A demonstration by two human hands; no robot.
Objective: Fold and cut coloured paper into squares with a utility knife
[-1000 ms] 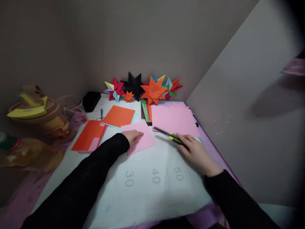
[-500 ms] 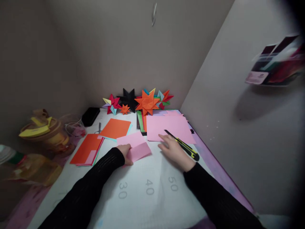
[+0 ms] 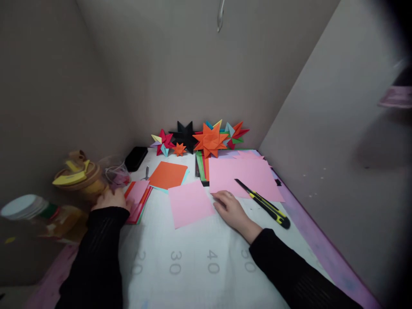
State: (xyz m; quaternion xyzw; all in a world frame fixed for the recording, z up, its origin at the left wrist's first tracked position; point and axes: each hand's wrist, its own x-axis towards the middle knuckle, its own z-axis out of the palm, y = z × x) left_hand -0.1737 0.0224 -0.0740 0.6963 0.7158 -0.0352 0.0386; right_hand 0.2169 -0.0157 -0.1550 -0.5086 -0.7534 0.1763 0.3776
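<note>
My left hand point(image 3: 111, 200) is at the left paper stack, fingers curled at the left edge of a small pink paper rectangle point(image 3: 139, 194) lying over the red and orange sheets. Blur hides part of those fingers. A pink paper square point(image 3: 191, 203) lies flat in the middle of the white sheet. My right hand point(image 3: 232, 213) rests at its right corner, fingers loosely bent and apart, holding nothing. Behind that hand is a large pink sheet point(image 3: 246, 171). A black and yellow utility knife point(image 3: 265, 205) lies partly across it, blade pointing away to the left.
An orange sheet stack point(image 3: 168, 175) lies beyond the square, with scissors point(image 3: 147, 172) partly hidden beside it. Folded paper stars point(image 3: 210, 139) line the wall. A black case point(image 3: 136, 159), a brown lidded tub point(image 3: 80, 182) and a white-lidded jar point(image 3: 24, 208) stand left.
My left hand has carried the small pink rectangle left onto the stack, uncovering the pink square. My right hand stays near the square's right side. The view has turned left.
</note>
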